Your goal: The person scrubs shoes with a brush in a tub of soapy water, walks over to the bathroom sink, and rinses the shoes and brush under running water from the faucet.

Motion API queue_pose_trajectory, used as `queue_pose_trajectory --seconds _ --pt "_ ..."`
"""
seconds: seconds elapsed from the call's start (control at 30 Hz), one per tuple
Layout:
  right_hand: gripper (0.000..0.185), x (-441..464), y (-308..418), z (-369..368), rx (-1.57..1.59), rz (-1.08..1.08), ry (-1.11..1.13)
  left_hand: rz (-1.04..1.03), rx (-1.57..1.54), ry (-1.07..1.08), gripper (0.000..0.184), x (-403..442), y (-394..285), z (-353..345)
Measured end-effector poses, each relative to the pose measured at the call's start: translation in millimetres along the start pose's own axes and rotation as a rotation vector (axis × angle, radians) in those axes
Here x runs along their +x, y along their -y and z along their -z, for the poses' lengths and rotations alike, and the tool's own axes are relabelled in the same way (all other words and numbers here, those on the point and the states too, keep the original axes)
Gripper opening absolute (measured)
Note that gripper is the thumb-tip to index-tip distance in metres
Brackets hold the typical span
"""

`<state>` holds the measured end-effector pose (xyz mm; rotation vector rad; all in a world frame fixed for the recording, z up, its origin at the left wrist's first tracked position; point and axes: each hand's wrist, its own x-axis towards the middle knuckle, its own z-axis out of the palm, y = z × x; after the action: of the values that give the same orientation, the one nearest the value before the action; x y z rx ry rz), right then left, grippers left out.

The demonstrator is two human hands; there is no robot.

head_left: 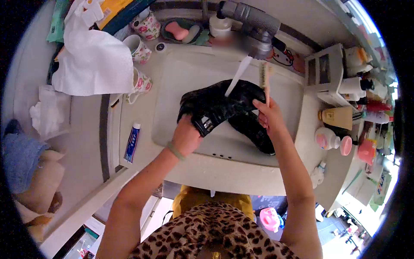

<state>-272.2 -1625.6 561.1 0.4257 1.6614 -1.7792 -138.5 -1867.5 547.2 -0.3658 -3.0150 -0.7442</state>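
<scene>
A wet black shoe point(224, 101) is held over the white sink point(168, 86) in the stream of water from the faucet point(261, 45). My left hand point(188, 137) reaches into the shoe's opening and holds it up; its fingers are hidden inside. Pinched in my right hand point(271, 114) is a scrubbing brush point(265, 77), upright with its pale bristles facing the shoe's toe. Those fingers are closed on the handle, right beside the toe. A second black shoe point(254, 131) lies in the basin under the first.
Left of the basin are a toothpaste tube point(132, 143) and floral mugs point(141, 82). Behind it, a soap dish point(189, 38) holds soap bars. Several bottles and a white rack point(321, 71) crowd the right side. White paper towel point(92, 64) hangs at upper left.
</scene>
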Motion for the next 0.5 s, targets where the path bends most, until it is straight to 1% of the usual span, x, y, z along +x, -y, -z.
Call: queue_pose_trajectory --seconds 0.03,0.07,0.13,0.17,0.23,0.27,0.3,0.37,0.4,0.47,0.5 --pt "0.034 -5 0 2 -0.023 0.076 -0.078 0.218 -0.212 0.052 0.047 0 -2 -5" --pt "0.034 -9 1 4 -0.028 0.076 -0.075 0.222 -0.215 0.048 0.047 1 -3 -11" --pt "0.031 -18 2 13 -0.110 0.146 -0.171 0.515 -1.856 -0.003 0.058 7 -11 -17" --pt "0.031 -22 2 18 -0.122 0.144 -0.167 0.517 -1.865 -0.013 0.058 8 -14 -24" --pt "0.024 -26 3 30 -0.023 0.199 -0.191 0.499 -2.254 -0.082 0.052 12 -18 -39" --pt "0.023 -23 -3 43 0.004 0.207 -0.153 0.620 -2.452 -0.155 0.046 15 -26 -44" --pt "0.023 -22 -5 49 -0.011 0.204 -0.149 0.617 -2.464 -0.168 0.046 19 -33 -43" --pt "0.021 -20 -8 57 0.010 0.225 -0.112 0.731 -2.448 -0.101 0.046 27 -42 -43" --pt "0.021 -19 -9 59 -0.004 0.220 -0.105 0.729 -2.459 -0.117 0.046 30 -45 -48" --pt "0.024 -18 -7 58 -0.040 0.209 -0.186 0.741 -2.208 -0.221 0.038 36 -48 -59" --pt "0.024 -20 -4 56 -0.053 0.207 -0.171 0.741 -2.213 -0.245 0.038 41 -51 -60"
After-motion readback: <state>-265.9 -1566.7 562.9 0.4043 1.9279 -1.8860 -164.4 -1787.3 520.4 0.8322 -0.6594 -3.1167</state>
